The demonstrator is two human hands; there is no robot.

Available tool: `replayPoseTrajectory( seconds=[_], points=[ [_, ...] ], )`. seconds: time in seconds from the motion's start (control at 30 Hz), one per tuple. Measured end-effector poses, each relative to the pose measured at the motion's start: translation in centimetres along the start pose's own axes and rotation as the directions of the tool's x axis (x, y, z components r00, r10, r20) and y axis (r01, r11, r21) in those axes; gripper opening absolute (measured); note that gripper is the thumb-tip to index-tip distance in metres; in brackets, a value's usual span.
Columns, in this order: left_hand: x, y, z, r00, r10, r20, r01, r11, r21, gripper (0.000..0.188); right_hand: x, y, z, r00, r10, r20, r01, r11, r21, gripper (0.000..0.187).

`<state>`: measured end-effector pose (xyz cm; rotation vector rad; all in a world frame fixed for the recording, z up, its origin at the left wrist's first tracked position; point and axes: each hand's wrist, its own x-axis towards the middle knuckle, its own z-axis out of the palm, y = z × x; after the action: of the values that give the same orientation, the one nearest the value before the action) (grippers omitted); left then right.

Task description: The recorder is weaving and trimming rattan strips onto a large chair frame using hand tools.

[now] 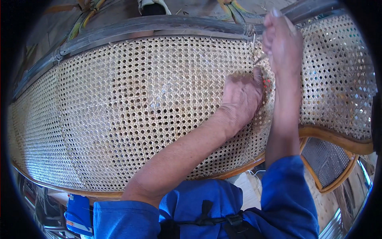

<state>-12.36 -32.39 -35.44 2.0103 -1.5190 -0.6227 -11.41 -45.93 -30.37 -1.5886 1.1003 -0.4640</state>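
Note:
A large woven cane panel with a pale open lattice fills the view, held in a curved wooden frame. My left hand presses flat-fisted on the weave near the upper right, fingers curled onto the lattice beside something small and red. My right hand is just above it, near the frame's top rail, pinching a thin pale cane strand that sticks up from the weave. Both forearms come up from the lower edge in blue sleeves.
A second, smaller caned frame with a brown wooden rim lies at the lower right. A blue box-like object sits at the lower left. Bamboo stalks and a white shoe lie beyond the top rail.

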Motion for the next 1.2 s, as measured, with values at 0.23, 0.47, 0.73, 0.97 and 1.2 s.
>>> replayPoseTrajectory(
  seconds=[0.23, 0.47, 0.73, 0.97, 1.2],
  points=[
    [-0.3, -0.5, -0.9, 0.997, 0.046, 0.062, -0.046, 0.999, -0.009, 0.042, -1.4, -0.9, 0.8, 0.980, -0.097, 0.172, 0.115, 0.988, -0.101, 0.037],
    [0.1, -0.2, -1.5, 0.985, 0.008, 0.170, -0.013, 1.000, 0.028, 0.044, -1.3, -1.1, 0.3, 0.998, -0.058, 0.007, 0.058, 0.998, 0.032, 0.039],
    [0.0, -0.1, 0.3, 0.999, 0.008, 0.039, -0.010, 0.999, 0.046, 0.042, -1.7, -0.4, 0.1, 0.992, -0.102, 0.068, 0.091, 0.984, 0.153, 0.034],
    [-0.2, -0.3, -0.1, 1.000, -0.004, 0.021, 0.003, 1.000, 0.024, 0.042, -1.6, -0.5, -0.1, 0.989, -0.070, 0.127, 0.058, 0.994, 0.095, 0.037],
    [-0.1, -0.2, 0.2, 0.997, 0.052, 0.050, -0.057, 0.993, 0.099, 0.042, -1.8, -1.0, 0.7, 0.992, -0.118, 0.044, 0.120, 0.992, -0.039, 0.035]
  ],
)
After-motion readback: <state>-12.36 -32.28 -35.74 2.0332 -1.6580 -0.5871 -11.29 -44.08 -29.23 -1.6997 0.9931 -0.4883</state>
